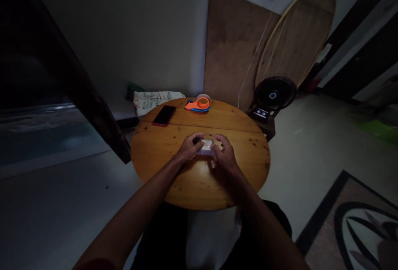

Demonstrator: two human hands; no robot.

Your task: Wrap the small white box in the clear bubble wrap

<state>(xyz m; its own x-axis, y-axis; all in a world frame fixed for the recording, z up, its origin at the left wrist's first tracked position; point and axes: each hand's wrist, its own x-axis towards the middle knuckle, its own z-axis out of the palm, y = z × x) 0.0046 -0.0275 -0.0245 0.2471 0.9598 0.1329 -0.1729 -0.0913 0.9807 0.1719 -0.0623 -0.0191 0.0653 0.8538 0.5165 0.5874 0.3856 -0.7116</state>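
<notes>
Between my two hands, over the middle of the round wooden table (155,158), is a small whitish-purple box (206,147) that looks wrapped in shiny clear film. My left hand (190,147) grips its left end, the thumb on the near top side and the fingers curled round behind. The right end is in my right hand (224,150), its thumb pressed against the box. A small shiny clear scrap (213,163) hangs or lies just below the right hand; which of the two I cannot tell. The print on the box is too small to read.
An orange and blue tape dispenser (199,104) sits at the table's far edge. Left of it lies a dark phone (164,115) with a red edge. A black fan (273,96) stands beyond the right edge. A printed white sack (157,99) is behind the table.
</notes>
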